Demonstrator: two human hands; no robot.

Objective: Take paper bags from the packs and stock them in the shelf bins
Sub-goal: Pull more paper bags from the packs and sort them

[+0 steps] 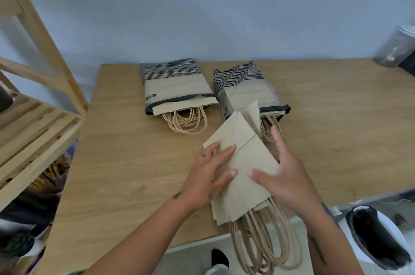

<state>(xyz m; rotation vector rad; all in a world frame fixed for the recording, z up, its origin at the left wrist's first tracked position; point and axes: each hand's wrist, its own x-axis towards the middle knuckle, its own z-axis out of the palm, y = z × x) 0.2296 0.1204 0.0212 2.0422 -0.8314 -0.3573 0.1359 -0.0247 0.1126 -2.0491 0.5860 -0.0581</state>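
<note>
A bundle of several flat brown paper bags (pixel 244 162) lies slanted at the table's near edge, its twine handles (pixel 262 243) hanging over the edge. My left hand (pixel 208 175) grips the bundle's left side and my right hand (pixel 285 173) grips its right side. Behind it the right pack (pixel 244 88), striped at the top, lies open with bags and handles sticking out. The left pack (pixel 177 86) lies flat further left, with handles poking out of its open end.
The wooden table (pixel 125 162) carries both packs. A slatted wooden shelf unit (pixel 33 130) stands to the left. A clear jar (pixel 397 47) sits at the table's far right corner. A white bin with a dark liner (pixel 377 238) is at the lower right.
</note>
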